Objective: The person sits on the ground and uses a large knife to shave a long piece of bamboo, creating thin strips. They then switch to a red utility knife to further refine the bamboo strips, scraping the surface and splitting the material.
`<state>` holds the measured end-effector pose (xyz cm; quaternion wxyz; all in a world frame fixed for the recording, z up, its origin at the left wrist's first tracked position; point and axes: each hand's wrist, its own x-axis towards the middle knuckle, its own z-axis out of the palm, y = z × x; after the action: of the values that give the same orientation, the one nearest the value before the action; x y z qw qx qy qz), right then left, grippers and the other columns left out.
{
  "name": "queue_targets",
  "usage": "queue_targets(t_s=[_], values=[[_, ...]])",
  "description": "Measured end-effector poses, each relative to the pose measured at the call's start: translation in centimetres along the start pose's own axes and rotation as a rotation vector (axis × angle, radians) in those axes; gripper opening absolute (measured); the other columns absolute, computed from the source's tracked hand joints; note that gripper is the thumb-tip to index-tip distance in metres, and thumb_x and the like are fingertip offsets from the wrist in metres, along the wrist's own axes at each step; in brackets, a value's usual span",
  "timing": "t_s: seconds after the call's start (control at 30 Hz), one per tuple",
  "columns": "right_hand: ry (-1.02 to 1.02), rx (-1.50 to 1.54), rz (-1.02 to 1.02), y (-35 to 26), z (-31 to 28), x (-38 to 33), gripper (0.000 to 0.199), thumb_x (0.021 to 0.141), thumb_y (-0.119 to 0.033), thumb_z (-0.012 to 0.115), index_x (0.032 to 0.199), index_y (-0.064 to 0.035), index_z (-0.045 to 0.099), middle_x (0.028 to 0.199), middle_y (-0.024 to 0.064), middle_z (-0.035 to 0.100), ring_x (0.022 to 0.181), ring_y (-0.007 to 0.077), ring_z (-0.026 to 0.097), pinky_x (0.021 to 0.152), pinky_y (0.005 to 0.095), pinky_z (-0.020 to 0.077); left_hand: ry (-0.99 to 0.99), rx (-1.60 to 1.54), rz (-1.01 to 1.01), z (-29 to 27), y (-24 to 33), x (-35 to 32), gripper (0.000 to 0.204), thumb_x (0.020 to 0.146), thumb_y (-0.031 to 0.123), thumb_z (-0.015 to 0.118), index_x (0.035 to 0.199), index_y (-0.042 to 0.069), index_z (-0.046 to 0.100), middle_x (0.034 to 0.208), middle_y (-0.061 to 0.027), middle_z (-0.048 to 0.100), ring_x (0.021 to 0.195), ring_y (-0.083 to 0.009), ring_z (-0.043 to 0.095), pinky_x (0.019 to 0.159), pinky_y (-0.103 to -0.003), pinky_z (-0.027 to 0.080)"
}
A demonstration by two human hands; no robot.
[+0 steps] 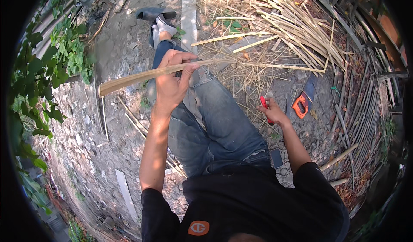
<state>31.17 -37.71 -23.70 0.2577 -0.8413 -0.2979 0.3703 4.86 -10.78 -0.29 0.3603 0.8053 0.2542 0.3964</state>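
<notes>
My left hand (174, 74) is closed around a long split bamboo strip (129, 81), held level above my outstretched legs. The strip's broad end points left, and its thin far part runs off to the right past my fingers. Lower on the right, my right hand (275, 113) grips a slim red-handled tool (263, 103). Its working end cannot be made out. Beside that hand a handsaw with an orange handle (300, 108) lies on the ground. A dark phone (276, 158) lies by my right hip.
Pale split strips (288, 25) are heaped at the far right, with thin shavings (254, 85) scattered below them. A grey board (189, 22) extends away beyond my knees. Long poles (365, 113) curve along the right edge. Leafy vines (69, 44) hang at the left.
</notes>
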Motion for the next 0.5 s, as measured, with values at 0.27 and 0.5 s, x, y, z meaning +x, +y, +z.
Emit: queue_targets(t_s=[0.27,0.5], values=[[0.345,-0.417,0.614,19.8,3.7,-6.8,0.080,0.084,-0.036,0.077,0.145,-0.0067,0.033,0.137,0.0277,0.042,0.132,0.0489,0.040,0.107,0.0575,0.0401,0.143,0.016,-0.010,-4.0,3.0,4.8,0.019,0.094,0.014,0.075,0.105,-0.001,0.071,0.089,-0.0032,0.063,0.067,-0.0077,0.062,0.059,-0.021,0.051],[0.316,-0.448,0.592,22.6,4.9,-8.7,0.055,0.092,-0.036,0.062,0.135,-0.0077,0.040,0.132,0.0267,0.051,0.125,0.0465,0.051,0.099,0.0590,0.0445,-0.062,0.156,-0.062,-1.8,-2.1,5.1,0.022,0.096,0.015,0.073,0.109,-0.002,0.067,0.087,-0.0032,0.066,0.074,-0.0090,0.064,0.068,-0.025,0.054]])
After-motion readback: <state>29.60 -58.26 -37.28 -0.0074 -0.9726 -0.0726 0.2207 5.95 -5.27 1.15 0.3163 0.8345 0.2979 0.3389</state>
